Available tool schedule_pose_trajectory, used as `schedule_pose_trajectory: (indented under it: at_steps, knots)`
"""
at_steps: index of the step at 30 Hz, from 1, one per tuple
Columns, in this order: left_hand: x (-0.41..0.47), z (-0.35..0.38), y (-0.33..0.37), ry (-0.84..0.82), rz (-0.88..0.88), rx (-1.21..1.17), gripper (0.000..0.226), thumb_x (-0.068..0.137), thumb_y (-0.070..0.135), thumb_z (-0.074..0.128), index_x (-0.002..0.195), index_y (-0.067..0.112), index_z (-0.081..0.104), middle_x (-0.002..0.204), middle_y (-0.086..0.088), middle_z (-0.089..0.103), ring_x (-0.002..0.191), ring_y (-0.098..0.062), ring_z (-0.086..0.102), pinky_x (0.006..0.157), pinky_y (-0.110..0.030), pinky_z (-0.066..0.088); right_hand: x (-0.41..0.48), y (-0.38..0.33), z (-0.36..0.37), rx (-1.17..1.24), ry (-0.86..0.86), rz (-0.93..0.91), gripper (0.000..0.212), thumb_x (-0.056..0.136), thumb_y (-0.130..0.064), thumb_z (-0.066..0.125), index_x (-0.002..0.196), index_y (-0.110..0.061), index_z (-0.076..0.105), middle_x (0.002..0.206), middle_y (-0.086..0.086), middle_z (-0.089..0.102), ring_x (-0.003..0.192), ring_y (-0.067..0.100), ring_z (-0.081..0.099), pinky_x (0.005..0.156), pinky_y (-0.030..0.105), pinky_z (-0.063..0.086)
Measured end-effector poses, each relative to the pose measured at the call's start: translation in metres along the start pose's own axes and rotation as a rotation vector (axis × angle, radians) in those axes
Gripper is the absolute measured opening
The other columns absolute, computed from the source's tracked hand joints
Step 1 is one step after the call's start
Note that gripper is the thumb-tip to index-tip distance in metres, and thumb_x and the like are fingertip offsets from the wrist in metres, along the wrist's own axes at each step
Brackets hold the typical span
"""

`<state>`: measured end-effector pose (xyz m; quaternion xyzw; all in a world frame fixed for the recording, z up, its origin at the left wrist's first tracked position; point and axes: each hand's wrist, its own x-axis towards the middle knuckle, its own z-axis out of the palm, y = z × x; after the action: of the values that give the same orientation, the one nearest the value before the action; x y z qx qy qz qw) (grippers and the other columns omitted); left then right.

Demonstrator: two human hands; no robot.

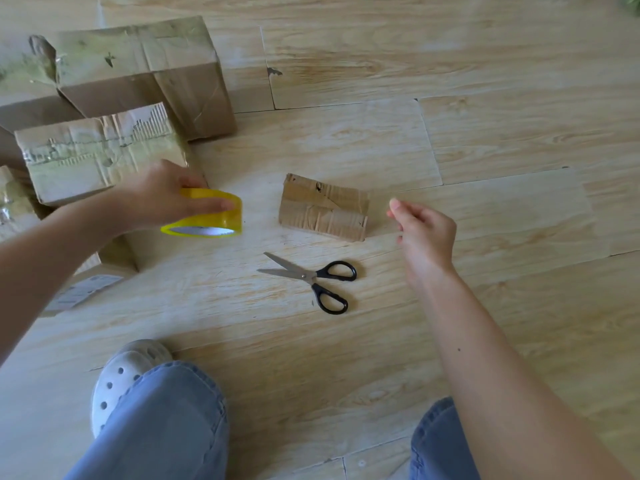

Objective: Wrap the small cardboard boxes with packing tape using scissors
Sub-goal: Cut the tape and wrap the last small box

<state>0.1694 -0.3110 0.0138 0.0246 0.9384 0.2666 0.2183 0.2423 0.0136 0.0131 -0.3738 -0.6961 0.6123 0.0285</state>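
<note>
A small, flat, brown cardboard box [323,209] with worn, torn tape on its top lies on the pale wood-plank floor [485,133], near the middle of the view, between the two hands. The left hand [162,195] holds a yellow roll of clear packing tape [207,216] just above the floor, left of the small box; its fingers [211,204] are curled over the roll's outer band, gripping it. The right hand [427,233] is raised to the right of the box, apart from it, with thumb and forefinger drawn together and the other fingers curled; whether they pinch a clear tape end cannot be told. Black-handled steel scissors [311,277] lie on the floor just in front of the small box, blades parted and pointing left, touched by neither hand. Two bigger, crumpled, tape-covered cardboard boxes [138,71] [93,150] sit at the upper left, behind the left hand. A white printed label [83,291] lies at the left edge. Below, blue jeans legs [166,427] and a white perforated clog [121,372] show
</note>
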Motion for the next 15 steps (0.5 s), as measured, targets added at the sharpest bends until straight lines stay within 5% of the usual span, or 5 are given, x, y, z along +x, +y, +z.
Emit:
schedule_pose_trajectory:
  at_steps: [5, 12, 15]
  knots:
    - [0.019, 0.004, 0.017, 0.09, 0.103, 0.091, 0.03, 0.072, 0.061, 0.066, 0.078, 0.032, 0.067, 0.073, -0.003, 0.061, 0.069, -0.022, 0.054, 0.06, -0.026, 0.038, 0.005, 0.012, 0.0, 0.058, 0.064, 0.06, 0.007, 0.089, -0.015, 0.07, 0.083, -0.012, 0.069, 0.07, -0.007, 0.066, 0.049, -0.009, 0.054, 0.067, 0.018, 0.043]
    - [0.036, 0.012, 0.016, 0.104, 0.135, 0.182, 0.024, 0.075, 0.062, 0.065, 0.077, 0.038, 0.064, 0.065, 0.013, 0.055, 0.061, -0.002, 0.048, 0.055, -0.017, 0.034, 0.013, 0.026, 0.0, 0.042, 0.074, 0.07, 0.018, 0.089, -0.015, 0.07, 0.071, -0.018, 0.066, 0.068, -0.008, 0.065, 0.048, -0.009, 0.052, 0.066, 0.018, 0.043]
    - [0.041, 0.017, 0.01, 0.106, 0.128, 0.216, 0.028, 0.075, 0.065, 0.063, 0.076, 0.037, 0.065, 0.065, 0.012, 0.056, 0.062, -0.014, 0.052, 0.057, -0.024, 0.041, 0.015, 0.031, 0.002, 0.042, 0.069, 0.089, 0.019, 0.089, -0.014, 0.069, 0.071, -0.017, 0.065, 0.068, -0.007, 0.063, 0.047, -0.006, 0.051, 0.064, 0.019, 0.041]
